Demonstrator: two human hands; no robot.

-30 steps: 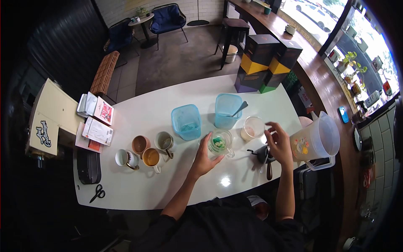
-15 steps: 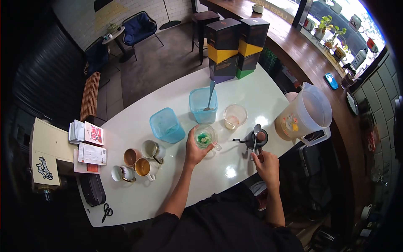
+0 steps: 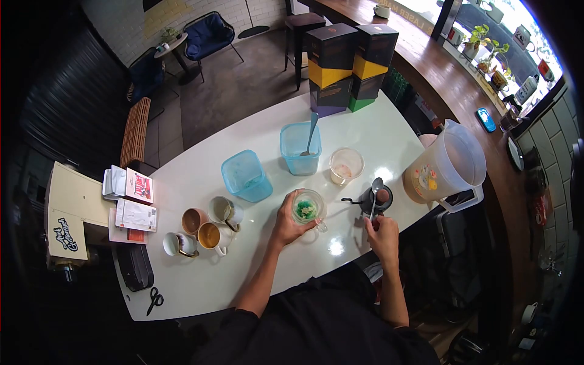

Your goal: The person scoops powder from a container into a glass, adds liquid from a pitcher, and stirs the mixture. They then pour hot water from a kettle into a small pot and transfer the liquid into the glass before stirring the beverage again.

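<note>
- The spoon [image 3: 374, 199] points up and away, bowl end far.
- It is thin and shiny.
- The right hand [image 3: 382, 234] pinches its handle.
- The left hand [image 3: 287, 222] wraps the glass [image 3: 307, 208] (green bits inside).

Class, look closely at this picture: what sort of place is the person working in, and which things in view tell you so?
Most likely a café. A long wooden bar counter runs along the window, a stool stands beside it, and armchairs flank a small round table. Mugs and a large pitcher sit on the white table.
</note>
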